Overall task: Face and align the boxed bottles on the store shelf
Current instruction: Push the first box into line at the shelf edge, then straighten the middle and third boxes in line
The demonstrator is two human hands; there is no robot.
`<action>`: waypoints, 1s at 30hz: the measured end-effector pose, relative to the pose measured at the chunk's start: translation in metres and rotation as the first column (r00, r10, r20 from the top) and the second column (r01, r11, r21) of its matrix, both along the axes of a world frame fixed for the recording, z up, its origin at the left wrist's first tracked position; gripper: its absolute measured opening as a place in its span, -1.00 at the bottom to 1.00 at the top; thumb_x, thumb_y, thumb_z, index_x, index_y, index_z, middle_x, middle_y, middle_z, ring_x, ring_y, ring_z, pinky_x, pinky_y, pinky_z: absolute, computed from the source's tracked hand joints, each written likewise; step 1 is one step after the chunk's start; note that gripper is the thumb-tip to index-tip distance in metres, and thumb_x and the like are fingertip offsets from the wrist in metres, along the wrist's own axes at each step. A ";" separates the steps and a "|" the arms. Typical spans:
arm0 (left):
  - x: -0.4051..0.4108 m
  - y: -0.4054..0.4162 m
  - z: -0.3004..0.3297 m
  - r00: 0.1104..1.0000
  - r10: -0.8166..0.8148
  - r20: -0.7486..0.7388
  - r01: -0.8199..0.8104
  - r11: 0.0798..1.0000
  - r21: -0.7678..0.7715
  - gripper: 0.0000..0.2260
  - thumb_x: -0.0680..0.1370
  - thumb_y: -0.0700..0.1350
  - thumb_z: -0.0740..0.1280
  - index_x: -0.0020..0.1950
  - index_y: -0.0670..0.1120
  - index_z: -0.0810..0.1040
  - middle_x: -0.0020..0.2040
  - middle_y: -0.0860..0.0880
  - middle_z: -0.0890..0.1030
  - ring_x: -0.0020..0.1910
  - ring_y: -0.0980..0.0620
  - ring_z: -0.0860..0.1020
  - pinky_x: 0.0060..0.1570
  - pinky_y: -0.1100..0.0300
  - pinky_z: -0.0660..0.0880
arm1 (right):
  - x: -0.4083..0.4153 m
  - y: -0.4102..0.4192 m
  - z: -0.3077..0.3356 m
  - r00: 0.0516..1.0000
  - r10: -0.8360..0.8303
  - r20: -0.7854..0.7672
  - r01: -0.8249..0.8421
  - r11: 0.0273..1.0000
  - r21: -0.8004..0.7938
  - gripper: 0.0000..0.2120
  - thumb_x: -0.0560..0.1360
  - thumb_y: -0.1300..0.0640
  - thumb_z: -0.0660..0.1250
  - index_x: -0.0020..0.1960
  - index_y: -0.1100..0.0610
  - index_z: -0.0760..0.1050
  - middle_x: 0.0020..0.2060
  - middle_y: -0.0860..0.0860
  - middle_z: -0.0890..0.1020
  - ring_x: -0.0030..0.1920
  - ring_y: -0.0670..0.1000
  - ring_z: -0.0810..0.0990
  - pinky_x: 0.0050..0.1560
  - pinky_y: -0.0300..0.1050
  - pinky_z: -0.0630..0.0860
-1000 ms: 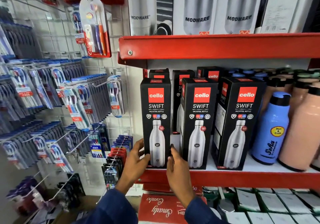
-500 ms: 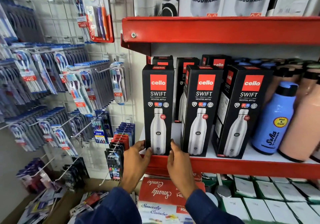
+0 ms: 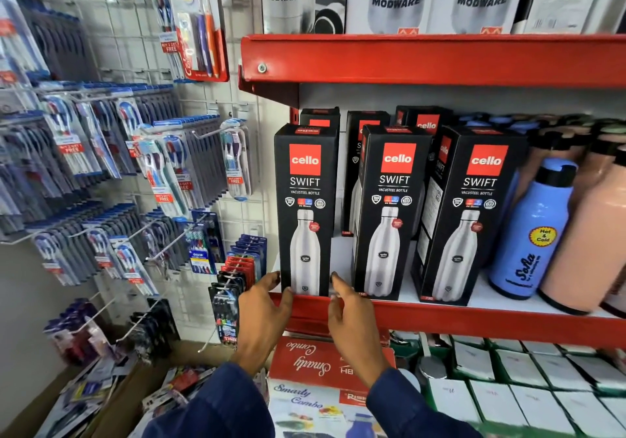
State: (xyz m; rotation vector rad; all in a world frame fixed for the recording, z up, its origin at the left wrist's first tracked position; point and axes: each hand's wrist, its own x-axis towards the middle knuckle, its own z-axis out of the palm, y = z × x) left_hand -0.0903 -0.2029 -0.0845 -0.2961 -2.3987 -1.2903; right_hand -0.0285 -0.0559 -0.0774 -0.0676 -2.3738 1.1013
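Three black Cello Swift bottle boxes stand upright in the front row of the red shelf (image 3: 474, 319). The left box (image 3: 305, 210) faces forward at the shelf's front edge. My left hand (image 3: 266, 305) touches its lower left corner and my right hand (image 3: 349, 312) its lower right corner, the box's base pinched between them. The middle box (image 3: 389, 210) and the right box (image 3: 469, 214) are turned slightly, showing their left sides. More black boxes (image 3: 423, 122) stand in a back row behind them.
A blue flask (image 3: 531, 231) and pink flasks (image 3: 589, 234) stand right of the boxes. An upper red shelf (image 3: 440, 60) carries Modware boxes. Toothbrush packs (image 3: 162, 166) hang on a wire grid to the left. Red and white cartons (image 3: 315, 363) lie below the shelf.
The left box has come forward to the shelf's front edge, my hands staying at its base corners. The view has tilted upward a little.
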 end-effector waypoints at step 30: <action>0.051 0.113 0.026 0.972 -0.237 0.007 0.237 0.972 0.000 -0.45 0.49 -0.19 0.38 0.46 -0.16 0.32 0.24 -0.09 0.63 0.20 -0.03 0.59 0.10 0.42 0.36 | 0.026 0.093 0.016 0.985 -0.125 0.121 0.133 0.989 -0.062 -0.48 0.49 0.34 0.22 0.43 0.16 0.25 0.20 0.17 0.59 0.18 0.09 0.59 0.11 -0.27 0.40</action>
